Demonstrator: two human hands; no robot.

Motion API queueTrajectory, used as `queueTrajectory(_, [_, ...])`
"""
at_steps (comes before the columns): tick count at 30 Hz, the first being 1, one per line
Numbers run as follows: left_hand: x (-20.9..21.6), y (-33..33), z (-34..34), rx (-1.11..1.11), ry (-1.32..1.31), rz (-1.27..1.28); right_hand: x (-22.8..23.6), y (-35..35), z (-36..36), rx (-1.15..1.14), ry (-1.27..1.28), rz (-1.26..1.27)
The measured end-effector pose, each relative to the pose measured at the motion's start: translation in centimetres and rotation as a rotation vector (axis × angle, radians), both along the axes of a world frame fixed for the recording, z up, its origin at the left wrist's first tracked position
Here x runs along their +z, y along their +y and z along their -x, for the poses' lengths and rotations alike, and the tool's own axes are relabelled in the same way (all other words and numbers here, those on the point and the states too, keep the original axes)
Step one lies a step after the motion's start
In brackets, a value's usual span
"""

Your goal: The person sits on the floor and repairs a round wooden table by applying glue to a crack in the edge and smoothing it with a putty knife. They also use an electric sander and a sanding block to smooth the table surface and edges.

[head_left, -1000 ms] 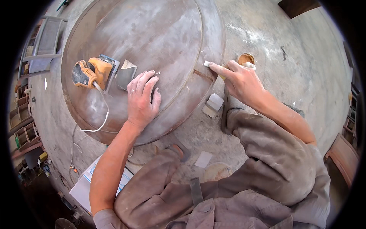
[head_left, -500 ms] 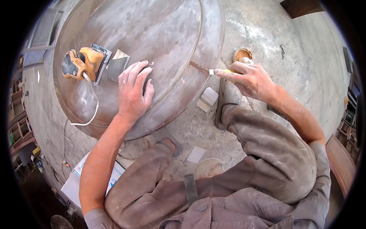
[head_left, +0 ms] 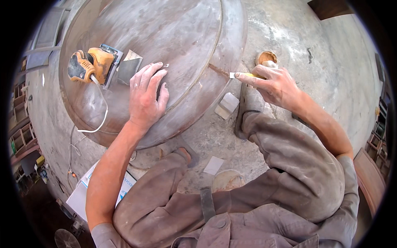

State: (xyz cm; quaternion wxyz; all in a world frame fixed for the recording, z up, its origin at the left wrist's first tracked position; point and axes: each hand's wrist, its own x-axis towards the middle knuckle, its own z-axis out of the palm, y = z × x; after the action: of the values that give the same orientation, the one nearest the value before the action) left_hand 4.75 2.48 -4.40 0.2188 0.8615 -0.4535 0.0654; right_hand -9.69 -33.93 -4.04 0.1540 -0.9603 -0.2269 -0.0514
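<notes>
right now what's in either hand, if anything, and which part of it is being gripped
The right hand holds a small thin tool with a flat white tip by its yellow handle; the left hand, open, holds nothing.

I find the round panel [head_left: 182,45] broad, grey-brown, smeared with pale patches; a dark brown streak [head_left: 218,70] marks it near the right edge. The yellow-handled tool [head_left: 233,75] sits in my right grip [head_left: 264,80], its pale, squared tip directed left, close to that streak; contact unconfirmed.

White box [head_left: 78,199], grey concrete floor [head_left: 339,74]
</notes>
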Motion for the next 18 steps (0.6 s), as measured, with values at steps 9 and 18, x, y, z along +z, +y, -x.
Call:
queueTrajectory(9, [-0.1,0.0,0.0,0.005,0.003,0.000,-0.2,1.0,0.5,-0.065,0.011,0.010])
queueTrajectory(18, [-0.1,0.0,0.0,0.006,-0.002,0.013,0.2,1.6,0.3,-0.085,0.010,0.013])
